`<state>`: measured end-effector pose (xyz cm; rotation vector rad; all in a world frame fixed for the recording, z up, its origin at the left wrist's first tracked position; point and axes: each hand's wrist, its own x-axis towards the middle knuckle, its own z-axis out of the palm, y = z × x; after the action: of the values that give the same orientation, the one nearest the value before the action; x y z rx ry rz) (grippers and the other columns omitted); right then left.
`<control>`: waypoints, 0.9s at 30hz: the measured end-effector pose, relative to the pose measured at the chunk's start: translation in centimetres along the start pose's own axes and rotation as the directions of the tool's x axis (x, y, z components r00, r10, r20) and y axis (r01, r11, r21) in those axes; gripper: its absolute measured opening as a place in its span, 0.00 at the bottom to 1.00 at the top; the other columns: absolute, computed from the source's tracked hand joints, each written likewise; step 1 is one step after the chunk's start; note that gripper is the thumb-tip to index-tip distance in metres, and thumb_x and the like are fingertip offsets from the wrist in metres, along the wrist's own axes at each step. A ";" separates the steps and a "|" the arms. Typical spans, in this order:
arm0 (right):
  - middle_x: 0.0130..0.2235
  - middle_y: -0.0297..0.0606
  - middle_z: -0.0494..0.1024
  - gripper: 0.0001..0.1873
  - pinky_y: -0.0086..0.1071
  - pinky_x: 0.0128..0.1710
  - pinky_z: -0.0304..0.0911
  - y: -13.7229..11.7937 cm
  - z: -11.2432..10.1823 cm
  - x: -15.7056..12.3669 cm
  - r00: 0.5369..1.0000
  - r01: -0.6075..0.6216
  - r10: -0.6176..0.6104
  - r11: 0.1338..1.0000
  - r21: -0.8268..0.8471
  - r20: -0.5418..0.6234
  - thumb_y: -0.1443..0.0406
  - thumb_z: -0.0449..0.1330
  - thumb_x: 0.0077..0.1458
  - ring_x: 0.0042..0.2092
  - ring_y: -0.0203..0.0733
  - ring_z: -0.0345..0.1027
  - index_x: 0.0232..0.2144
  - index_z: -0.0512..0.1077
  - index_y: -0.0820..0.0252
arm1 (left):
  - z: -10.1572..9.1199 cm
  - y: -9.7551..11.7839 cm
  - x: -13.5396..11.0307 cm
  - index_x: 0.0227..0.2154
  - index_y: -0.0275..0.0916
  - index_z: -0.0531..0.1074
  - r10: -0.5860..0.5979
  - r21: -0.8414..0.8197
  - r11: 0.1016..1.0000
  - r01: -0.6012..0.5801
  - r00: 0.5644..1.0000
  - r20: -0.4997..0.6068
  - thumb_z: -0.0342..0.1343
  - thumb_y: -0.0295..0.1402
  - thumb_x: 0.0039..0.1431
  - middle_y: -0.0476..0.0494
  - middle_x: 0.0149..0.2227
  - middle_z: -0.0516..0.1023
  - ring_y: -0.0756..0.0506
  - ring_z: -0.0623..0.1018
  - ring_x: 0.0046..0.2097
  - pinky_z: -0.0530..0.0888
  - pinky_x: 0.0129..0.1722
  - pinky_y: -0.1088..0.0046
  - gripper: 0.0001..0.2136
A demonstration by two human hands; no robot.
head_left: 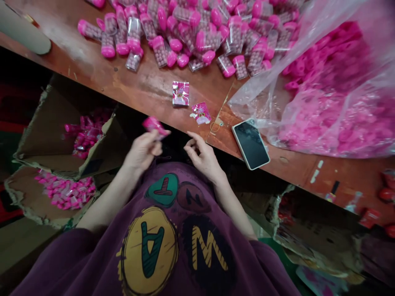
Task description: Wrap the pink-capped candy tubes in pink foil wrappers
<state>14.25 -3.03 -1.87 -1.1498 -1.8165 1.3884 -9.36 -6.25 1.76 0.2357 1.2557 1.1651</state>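
My left hand [143,150] is closed on a small pink-capped bottle [155,126], blurred by motion, just off the table's front edge. My right hand [202,158] is held a short way to its right, index finger stretched forward and thumb apart, with nothing visible in it. Beyond the hands, a stack of shiny pink printed labels [180,93] lies on the wooden table, and a single pink label [201,113] rests beside it. A big heap of clear bottles [210,39] filled with small pale pink balls, all with pink caps, covers the far part of the table.
A clear plastic bag [327,119] of loose pink parts takes up the table's right side. Next to it lies a phone [251,144]. Cardboard boxes [40,139] below the table at left contain finished-looking pink bottles [86,133]. Another torn box [314,234] stands at lower right.
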 end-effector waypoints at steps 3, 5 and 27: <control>0.51 0.49 0.80 0.23 0.50 0.58 0.70 -0.4 -1.9 2.7 0.980 0.014 -0.092 0.917 -0.398 -0.177 0.54 0.51 0.75 0.52 0.51 0.74 0.61 0.74 0.58 | -7.6 2.9 -0.5 0.29 0.43 0.73 0.127 -0.072 0.980 -0.186 0.862 -0.491 0.54 0.44 0.75 0.54 0.36 0.87 0.54 0.62 0.22 0.65 0.25 0.75 0.18; 0.62 0.58 0.76 0.27 0.60 0.65 0.62 -0.4 -2.2 4.2 0.972 -0.078 -0.075 0.790 -0.608 -0.223 0.51 0.52 0.74 0.63 0.63 0.68 0.62 0.74 0.62 | -10.7 3.5 -0.6 0.28 0.44 0.71 0.040 -0.076 0.990 -0.118 0.758 -0.651 0.39 0.40 0.80 0.58 0.31 0.86 0.52 0.65 0.23 0.67 0.26 0.75 0.24; 0.45 0.40 0.81 0.25 0.43 0.50 0.76 -0.4 -0.3 3.9 0.941 -0.046 0.060 0.998 0.052 -0.332 0.49 0.63 0.67 0.42 0.43 0.76 0.60 0.71 0.53 | 6.1 -2.6 1.7 0.29 0.33 0.80 0.000 0.159 0.987 -0.036 0.974 0.226 0.67 0.32 0.65 0.43 0.32 0.86 0.57 0.73 0.18 0.64 0.20 0.80 0.10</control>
<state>12.57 0.50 -1.68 -1.3295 -1.5187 1.1716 -3.18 -3.46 1.11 0.4885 1.1495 1.0205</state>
